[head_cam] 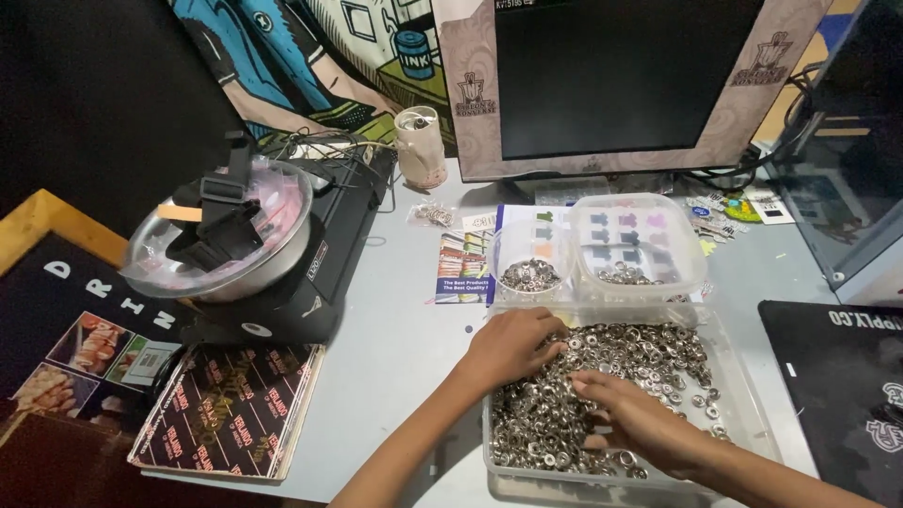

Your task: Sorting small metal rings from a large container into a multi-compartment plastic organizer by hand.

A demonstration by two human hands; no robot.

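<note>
A clear plastic tray (743, 404) at the front of the desk is filled with small silver metal rings (640, 353). My left hand (513, 343) rests over the tray's left rim, fingers curled into the rings. My right hand (640, 419) lies flat on the pile nearer to me, fingers spread and pointing left. Whether either hand pinches a ring is hidden. Behind the tray stand a small round clear cup (530, 268) with some rings in it and a square clear container (640, 246) with a few rings.
A dark monitor (611, 80) stands at the back. To the left are a black machine (310, 254) with a clear bowl and a black strap on it, a cup (419, 146), printed leaflets (463, 268) and a dark booklet (230, 409). A black mat (837, 376) lies at right.
</note>
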